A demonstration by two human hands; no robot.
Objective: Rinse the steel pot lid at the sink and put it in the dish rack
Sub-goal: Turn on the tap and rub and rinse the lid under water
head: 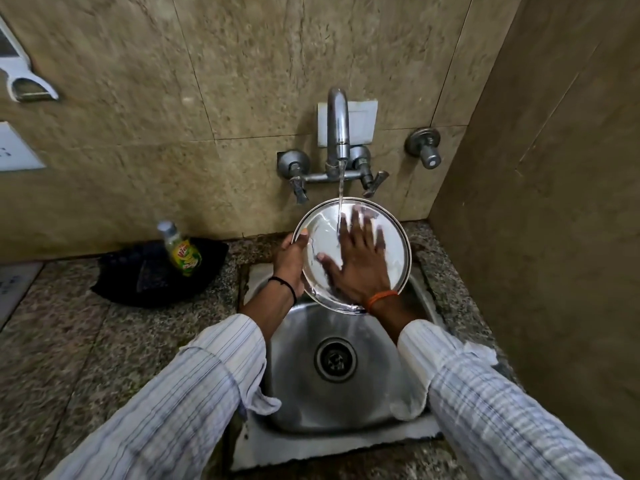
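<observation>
The round steel pot lid [322, 233] is held tilted above the back of the steel sink [298, 403], its shiny face toward me. My left hand [291, 258] grips its left rim, thumb over the edge. My right hand [360, 261] lies flat on the lid's face with fingers spread. Water runs from the wall tap [339, 133] in a thin stream onto the lid beside my right fingers. No dish rack is in view.
A green dish-soap bottle [180, 251] stands on a dark cloth [138, 282] on the granite counter [69, 341] left of the sink. A separate wall valve [426, 147] sits to the right. A tiled side wall [554, 237] closes the right side.
</observation>
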